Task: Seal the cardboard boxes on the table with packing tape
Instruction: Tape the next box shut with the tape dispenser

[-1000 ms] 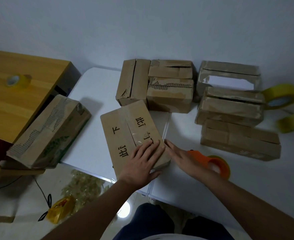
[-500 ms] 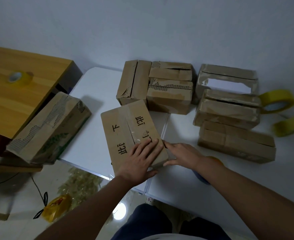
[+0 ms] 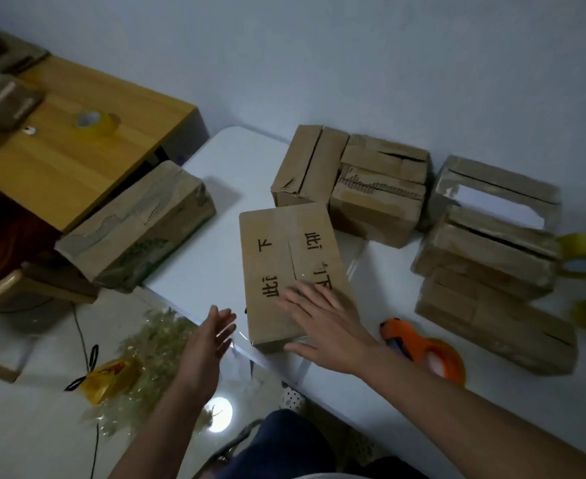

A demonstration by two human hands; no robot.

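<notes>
The right hand is laid flat on the near end of the marked box, with the fingers straight and spread wide and the thumb stretched along the near edge of the box; nothing is gripped by it. The box lies on the white table, close to the table's near edge, and a strip of clear tape is seen along its top seam, between the black characters, reaching as far as the fingertips. The left hand is held in the air just to the left of the box, apart from it, with the fingers straight and close together and the palm turned toward the box; nothing is held in it either. Just to the right of the right wrist, an orange tape dispenser rests on the table. Beyond the right hand's fingertips, two brown boxes are placed side by side against the wall. Further to the right of that hand, three more boxes are lined up one behind another, and beside them yellow tape rolls are seen at the picture's edge. To the far left of the left hand, another box is found at the table's corner, and behind it a wooden desk carries a small tape roll.
</notes>
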